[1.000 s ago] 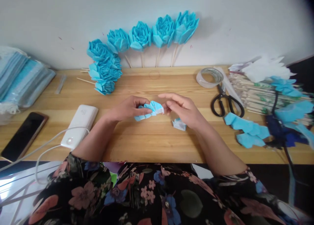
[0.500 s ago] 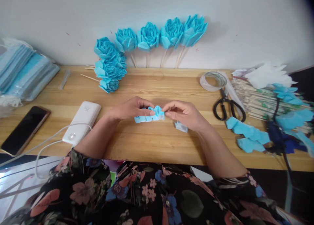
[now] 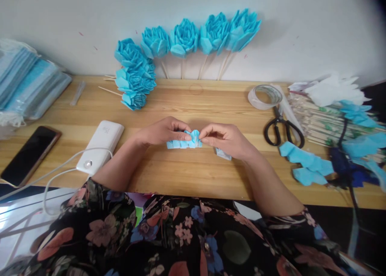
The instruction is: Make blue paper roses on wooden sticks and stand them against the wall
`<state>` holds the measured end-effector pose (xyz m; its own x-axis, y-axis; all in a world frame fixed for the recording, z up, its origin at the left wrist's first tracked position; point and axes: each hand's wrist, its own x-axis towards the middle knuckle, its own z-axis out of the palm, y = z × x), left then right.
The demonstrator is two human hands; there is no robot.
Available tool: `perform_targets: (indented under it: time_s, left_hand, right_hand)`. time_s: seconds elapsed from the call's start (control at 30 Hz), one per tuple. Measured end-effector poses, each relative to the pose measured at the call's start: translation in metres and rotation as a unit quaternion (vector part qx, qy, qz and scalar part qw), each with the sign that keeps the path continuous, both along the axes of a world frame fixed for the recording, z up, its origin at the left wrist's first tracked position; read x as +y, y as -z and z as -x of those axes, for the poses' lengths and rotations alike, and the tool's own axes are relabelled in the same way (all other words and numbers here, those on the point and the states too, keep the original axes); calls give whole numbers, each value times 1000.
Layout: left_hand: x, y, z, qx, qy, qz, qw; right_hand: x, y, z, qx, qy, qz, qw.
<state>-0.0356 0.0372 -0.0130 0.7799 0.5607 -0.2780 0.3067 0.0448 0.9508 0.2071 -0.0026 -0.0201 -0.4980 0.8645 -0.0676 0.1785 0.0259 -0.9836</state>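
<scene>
Between my two hands is a pleated strip of blue crepe paper (image 3: pixel 180 144), held just above the table. My left hand (image 3: pixel 161 132) pinches it from the left, thumb in front and fingers behind. At its right end the fingertips of my right hand (image 3: pixel 224 138) are closed on the strip's edge. Under the right hand lies a small pale folded piece (image 3: pixel 223 153), partly covered, whose kind I cannot make out. Blue paper flowers on sticks (image 3: pixel 184 38) lean against the wall behind, and more flowers (image 3: pixel 135 80) lie piled at the left of them.
On the right are a tape roll (image 3: pixel 265 97), black-handled scissors (image 3: pixel 283 131), folded blue paper pieces (image 3: pixel 306 163) and a heap of wrapped sticks (image 3: pixel 319 121). A power bank (image 3: pixel 101 143) with a cable, a phone (image 3: pixel 30 155) and packed face masks (image 3: pixel 31 81) lie on the left.
My right fingertips have shifted slightly left along the end of the blue strip. Both hands keep their pinch. The whole view has tilted a little.
</scene>
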Motion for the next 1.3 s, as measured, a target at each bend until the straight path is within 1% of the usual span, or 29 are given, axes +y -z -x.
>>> perform_targets:
  time_s: [0.13, 0.33, 0.47, 0.63, 0.7, 0.83, 0.97, 1.13, 1.3]
  left_hand:
    - [0, 1, 0, -5, 4, 21, 1000]
    - [-1, 3, -1, -5, -4, 20, 1000]
    - [-2, 1, -2, 22, -1, 5, 1000]
    - [-4, -1, -5, 60, -8, 3, 998]
    - [-5, -3, -7, 74, -10, -10, 997]
    - [-7, -6, -12, 83, -12, -65, 994]
    - [-10, -6, -14, 82, -36, -99, 991]
    - [-11, -7, -15, 65, -65, -101, 991]
    - [-12, -8, -16, 64, -82, -111, 988]
  right_hand:
    - [0, 1, 1, -1, -7, -2, 1000]
    - [1, 7, 1, 12, -9, -15, 1000]
    - [0, 9, 1, 16, -16, -24, 999]
    - [-2, 5, 4, -26, 1, -48, 999]
    - [-3, 3, 5, -40, 8, -56, 998]
    - [-3, 3, 6, -50, 10, -73, 996]
    - [-2, 5, 4, -48, 3, -87, 995]
    - [-2, 4, 1, -54, 12, -86, 995]
    - [-3, 4, 5, -49, -4, -98, 994]
